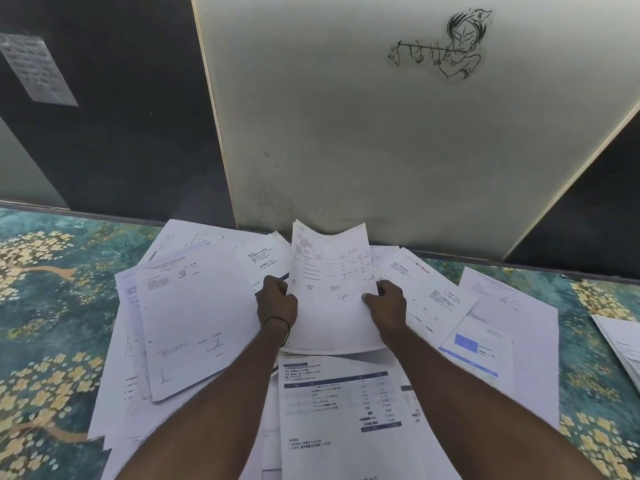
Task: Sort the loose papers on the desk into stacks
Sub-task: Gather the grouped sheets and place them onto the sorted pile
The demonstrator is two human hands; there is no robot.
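Note:
Many loose white printed papers (194, 317) lie overlapping across the middle of the desk (45, 306). Both hands hold up a thin sheaf of sheets (330, 289), tilted toward me above the pile, its top sheet showing a table and a signature. My left hand (277, 301) grips the sheaf's left edge. Its right edge is pinched by my right hand (386, 301), thumb on top. A sheet with a dark blue table (343, 403) lies just below the sheaf, between my forearms.
The desk carries a teal cover with yellow flowers. A separate small pile of papers (620, 344) lies at the right edge. Behind the papers a white board (363, 133) with a line drawing leans against a dark wall.

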